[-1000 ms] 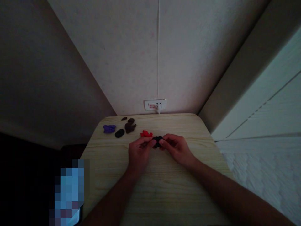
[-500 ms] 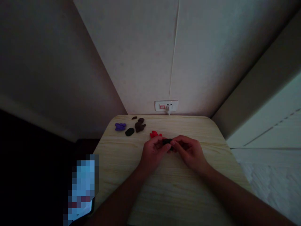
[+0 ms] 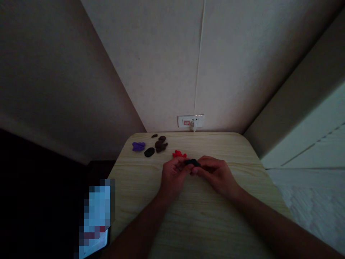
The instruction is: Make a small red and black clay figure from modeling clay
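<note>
Compared with half a second earlier, the right hand [image 3: 219,177] has dropped its thumb toward the near edge of the black piece [image 3: 192,163], so more of the dark upper surface shows; both hands grasp this piece, the left hand [image 3: 172,176] at its left end and the right hand at the other, with the fingertips of the two nearly meeting beneath it; whether it touches the tabletop [image 3: 199,219] cannot be told. With that thumb low, the piece could probably tip or slip from the right-hand side; if it is as soft as it seems, uneven pressure could also dent or stretch it, and dim light would hide the fault. It looks small, matt and lumpy, slightly elongated, its detail lost in shadow; just beyond the left fingers lies a red piece [image 3: 179,154], easily nudged by a stray knuckle; farther left are a flat black disc [image 3: 149,152], some brown lumps [image 3: 161,145] and a purple piece [image 3: 138,146]; behind the tabletop, a wall socket [image 3: 186,123] holds a white plug [image 3: 193,125].
</note>
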Demonstrator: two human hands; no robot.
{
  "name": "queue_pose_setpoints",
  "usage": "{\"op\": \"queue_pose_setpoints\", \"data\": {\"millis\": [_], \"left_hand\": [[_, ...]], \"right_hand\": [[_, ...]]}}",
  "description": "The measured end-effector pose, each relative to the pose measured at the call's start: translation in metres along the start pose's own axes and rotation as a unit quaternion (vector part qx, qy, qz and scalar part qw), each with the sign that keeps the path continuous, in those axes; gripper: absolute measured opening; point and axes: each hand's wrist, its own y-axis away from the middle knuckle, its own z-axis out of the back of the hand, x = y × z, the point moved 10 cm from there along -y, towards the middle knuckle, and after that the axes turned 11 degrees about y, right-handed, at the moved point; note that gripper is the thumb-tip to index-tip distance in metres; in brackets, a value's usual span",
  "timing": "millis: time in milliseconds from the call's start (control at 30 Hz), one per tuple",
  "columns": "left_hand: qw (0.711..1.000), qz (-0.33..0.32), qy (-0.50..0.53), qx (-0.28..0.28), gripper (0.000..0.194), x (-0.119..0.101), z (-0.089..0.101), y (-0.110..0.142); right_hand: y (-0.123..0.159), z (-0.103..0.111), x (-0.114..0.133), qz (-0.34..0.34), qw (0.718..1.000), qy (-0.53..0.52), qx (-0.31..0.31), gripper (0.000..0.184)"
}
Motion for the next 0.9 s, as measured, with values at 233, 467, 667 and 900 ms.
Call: {"op": "queue_pose_setpoints", "data": {"millis": [233, 467, 667, 900], "left_hand": [[0.999, 0.025, 0.022, 0.008, 0.033, 0.009, -0.003, 0.001], [0.999, 0.021, -0.018, 0.033, 0.015, 0.005, -0.007, 0.000], [0.999, 0.013, -0.027, 0.029, 0.012, 0.000, -0.006, 0.002], [0.999, 0.000, -0.028, 0.023, 0.014, -0.003, -0.005, 0.002]], "right_hand": [[0.000, 0.016, -0.004, -0.023, 0.997, -0.018, -0.071, 0.020], [0.004, -0.003, -0.012, -0.056, 0.997, -0.058, -0.019, 0.023], [0.007, -0.008, -0.004, -0.042, 0.998, -0.050, -0.003, 0.023], [0.006, -0.004, -0.001, -0.048, 0.997, -0.066, 0.003, 0.024]]}}
